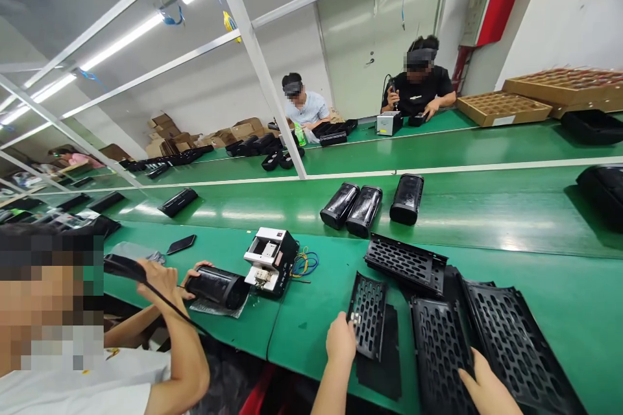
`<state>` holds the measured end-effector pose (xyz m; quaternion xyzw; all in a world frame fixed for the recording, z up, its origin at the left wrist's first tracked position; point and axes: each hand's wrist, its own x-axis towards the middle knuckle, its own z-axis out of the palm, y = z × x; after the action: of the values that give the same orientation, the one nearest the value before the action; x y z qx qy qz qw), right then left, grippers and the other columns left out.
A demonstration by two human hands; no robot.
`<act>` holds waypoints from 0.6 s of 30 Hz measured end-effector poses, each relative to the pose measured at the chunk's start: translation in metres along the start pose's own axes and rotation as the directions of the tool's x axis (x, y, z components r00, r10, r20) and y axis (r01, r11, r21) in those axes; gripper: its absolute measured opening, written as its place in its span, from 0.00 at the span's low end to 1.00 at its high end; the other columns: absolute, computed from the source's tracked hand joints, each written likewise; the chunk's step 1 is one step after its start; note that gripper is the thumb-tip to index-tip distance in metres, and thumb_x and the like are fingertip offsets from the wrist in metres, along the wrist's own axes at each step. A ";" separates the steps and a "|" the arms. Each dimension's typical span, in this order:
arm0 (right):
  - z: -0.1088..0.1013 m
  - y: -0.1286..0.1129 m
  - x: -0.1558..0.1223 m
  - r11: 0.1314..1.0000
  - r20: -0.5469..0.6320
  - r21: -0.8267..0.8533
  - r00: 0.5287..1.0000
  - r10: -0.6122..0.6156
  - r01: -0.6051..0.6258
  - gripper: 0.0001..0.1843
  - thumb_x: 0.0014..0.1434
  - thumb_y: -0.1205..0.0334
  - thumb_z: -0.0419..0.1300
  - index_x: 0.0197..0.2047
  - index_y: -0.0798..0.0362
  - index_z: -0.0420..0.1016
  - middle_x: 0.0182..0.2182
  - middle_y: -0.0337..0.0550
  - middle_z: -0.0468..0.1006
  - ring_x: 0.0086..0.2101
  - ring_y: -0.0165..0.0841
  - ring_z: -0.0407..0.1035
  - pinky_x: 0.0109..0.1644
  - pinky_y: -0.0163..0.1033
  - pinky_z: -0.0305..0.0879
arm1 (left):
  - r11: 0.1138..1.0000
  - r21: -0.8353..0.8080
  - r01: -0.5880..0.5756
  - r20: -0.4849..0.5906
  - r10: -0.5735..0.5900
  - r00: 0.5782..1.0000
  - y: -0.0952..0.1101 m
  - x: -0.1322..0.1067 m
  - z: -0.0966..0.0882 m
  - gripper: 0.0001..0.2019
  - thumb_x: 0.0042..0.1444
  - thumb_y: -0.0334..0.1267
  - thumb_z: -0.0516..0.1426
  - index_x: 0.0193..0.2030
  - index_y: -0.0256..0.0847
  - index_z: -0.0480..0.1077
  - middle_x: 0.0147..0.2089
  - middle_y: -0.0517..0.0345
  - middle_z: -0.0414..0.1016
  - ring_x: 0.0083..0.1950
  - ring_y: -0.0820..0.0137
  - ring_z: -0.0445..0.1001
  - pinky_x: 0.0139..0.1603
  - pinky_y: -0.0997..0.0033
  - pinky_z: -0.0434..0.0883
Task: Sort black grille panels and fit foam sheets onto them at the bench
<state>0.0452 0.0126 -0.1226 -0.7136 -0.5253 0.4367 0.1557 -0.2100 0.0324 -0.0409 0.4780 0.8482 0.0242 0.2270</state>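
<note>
Left of the white machine [270,259] on the green bench [306,311], a co-worker [165,337] in a white shirt steadies a black casing [219,286] lying on its side. One of their hands is at its end and the other holds a black cable [146,282]. A dark phone [181,244] lies behind that casing, also left of the machine. Just beside the machine's right side is a loop of coloured wires [304,262]. Right of the machine and nearer the bench edge, the wearer's left hand [341,337] is pinched on the lower left corner of a black grille panel [368,314], which rests over a dark mat [384,363]. Behind that, farther from the edge and right of the machine, three black cylinders [367,207] lie side by side. Farthest right of the machine, the right hand [487,389] rests on a stack of grilles [511,331]. I cannot tell whether its fingers curl round one or merely lie on top.
</note>
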 end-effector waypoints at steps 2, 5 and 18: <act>0.001 0.002 -0.001 0.999 0.007 -0.044 1.000 -0.009 0.010 0.32 0.51 0.60 0.35 0.56 0.74 0.41 0.47 0.66 0.65 0.44 0.43 0.65 0.46 0.42 0.61 | 1.000 -0.012 -0.018 -0.033 0.018 0.999 -0.004 0.013 -0.002 0.13 0.54 0.36 0.43 0.42 0.39 0.65 0.40 0.51 0.72 0.41 0.67 0.69 0.38 0.72 0.63; 0.001 0.007 -0.002 0.998 0.042 -0.065 0.999 -0.019 0.022 0.32 0.53 0.61 0.35 0.57 0.73 0.38 0.43 0.65 0.69 0.38 0.42 0.69 0.42 0.41 0.63 | 1.000 -0.007 -0.029 -0.096 0.028 0.995 -0.005 0.032 -0.008 0.14 0.55 0.36 0.41 0.41 0.39 0.65 0.40 0.51 0.71 0.42 0.68 0.68 0.39 0.73 0.62; -0.031 -0.025 -0.028 0.870 0.117 -0.436 0.973 -0.200 0.231 0.32 0.54 0.63 0.40 0.57 0.79 0.40 0.28 0.65 0.75 0.25 0.47 0.71 0.24 0.44 0.61 | 0.979 0.117 -0.165 -0.343 0.196 0.919 0.017 0.009 -0.025 0.21 0.50 0.32 0.47 0.53 0.39 0.55 0.54 0.47 0.56 0.57 0.62 0.53 0.54 0.64 0.56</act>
<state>0.0526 0.0053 -0.0752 -0.6520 -0.6925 0.3082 0.0173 -0.2103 0.0536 -0.0178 0.5513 0.8277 0.0938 0.0471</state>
